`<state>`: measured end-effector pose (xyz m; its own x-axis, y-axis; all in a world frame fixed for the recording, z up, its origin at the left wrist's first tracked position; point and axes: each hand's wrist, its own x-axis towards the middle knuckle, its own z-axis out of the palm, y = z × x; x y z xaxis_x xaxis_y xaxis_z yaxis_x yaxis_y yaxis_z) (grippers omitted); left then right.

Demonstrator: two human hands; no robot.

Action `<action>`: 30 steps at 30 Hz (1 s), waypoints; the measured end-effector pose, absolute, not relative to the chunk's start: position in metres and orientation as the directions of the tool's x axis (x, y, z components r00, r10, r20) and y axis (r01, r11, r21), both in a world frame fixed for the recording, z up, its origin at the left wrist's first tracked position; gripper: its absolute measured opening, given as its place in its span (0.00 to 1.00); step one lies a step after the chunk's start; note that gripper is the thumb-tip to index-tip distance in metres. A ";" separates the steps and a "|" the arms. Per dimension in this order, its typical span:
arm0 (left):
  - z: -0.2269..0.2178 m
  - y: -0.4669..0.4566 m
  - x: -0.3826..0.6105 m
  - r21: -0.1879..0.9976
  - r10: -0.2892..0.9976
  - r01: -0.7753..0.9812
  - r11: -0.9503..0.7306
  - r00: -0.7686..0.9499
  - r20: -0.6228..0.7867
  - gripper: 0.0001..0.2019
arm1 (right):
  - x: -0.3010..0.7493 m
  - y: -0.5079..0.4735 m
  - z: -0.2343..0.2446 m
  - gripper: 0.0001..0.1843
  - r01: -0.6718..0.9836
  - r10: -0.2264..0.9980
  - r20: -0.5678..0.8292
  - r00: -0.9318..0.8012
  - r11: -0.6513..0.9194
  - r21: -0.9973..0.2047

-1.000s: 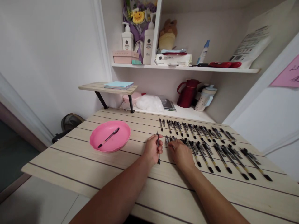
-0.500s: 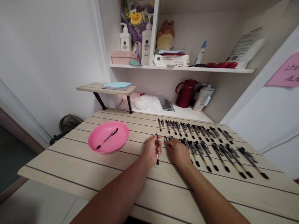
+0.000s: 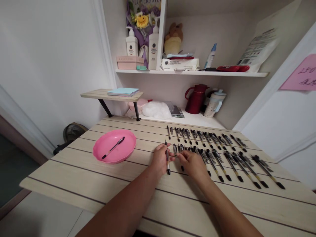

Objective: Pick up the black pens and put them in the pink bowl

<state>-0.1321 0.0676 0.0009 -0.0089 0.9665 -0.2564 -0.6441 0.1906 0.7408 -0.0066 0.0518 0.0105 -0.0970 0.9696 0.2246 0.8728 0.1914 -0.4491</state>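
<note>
My left hand (image 3: pixel 159 159) is closed round an uncapped black pen (image 3: pixel 168 163), held upright with its tip pointing away from me. Close beside it, my right hand (image 3: pixel 194 163) has its fingers pinched together near the left fingertips; whatever they hold is too small to make out. A loose pen cap (image 3: pixel 174 148) lies on the table just beyond the gap between the hands. To the right, a near row of uncapped pens (image 3: pixel 218 166) with caps beside them is partly hidden by my right hand. Another such row (image 3: pixel 202 138) lies farther back.
On the left of the wooden table (image 3: pixel 98 179) stands a pink dish (image 3: pixel 98 144) with one capped pen (image 3: pixel 113 148) in it. A small raised shelf (image 3: pixel 96 93) carries blue paper. Behind are a red jug (image 3: pixel 196 98) and a light cup (image 3: pixel 214 104).
My right hand has shifted slightly to the right and lifted from the caps, uncovering part of the near row. My left hand still holds the pen, its fingers now reaching toward the right hand.
</note>
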 end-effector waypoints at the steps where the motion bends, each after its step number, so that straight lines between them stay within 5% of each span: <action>1: 0.001 0.068 -0.132 0.733 0.966 -0.657 0.178 -0.024 -0.257 0.10 | -0.012 0.047 0.012 0.17 0.857 0.972 0.201 -0.125 0.208 -0.471; 11: -0.001 0.074 -0.134 0.730 0.952 -0.670 0.138 -0.112 -0.284 0.08 | -0.051 0.016 0.013 0.16 0.911 0.963 0.115 -0.244 0.269 -0.312; 30: -0.003 0.077 -0.132 0.806 0.972 -0.586 0.085 -0.128 -0.195 0.07 | -0.048 0.024 0.010 0.10 0.913 0.978 0.110 -0.178 0.206 -0.352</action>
<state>-0.1323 0.0767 -0.0035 -0.1284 0.9723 -0.1953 -0.5855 0.0846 0.8062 -0.0478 0.0237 0.0097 -0.1782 0.9778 0.1101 0.9129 0.2060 -0.3524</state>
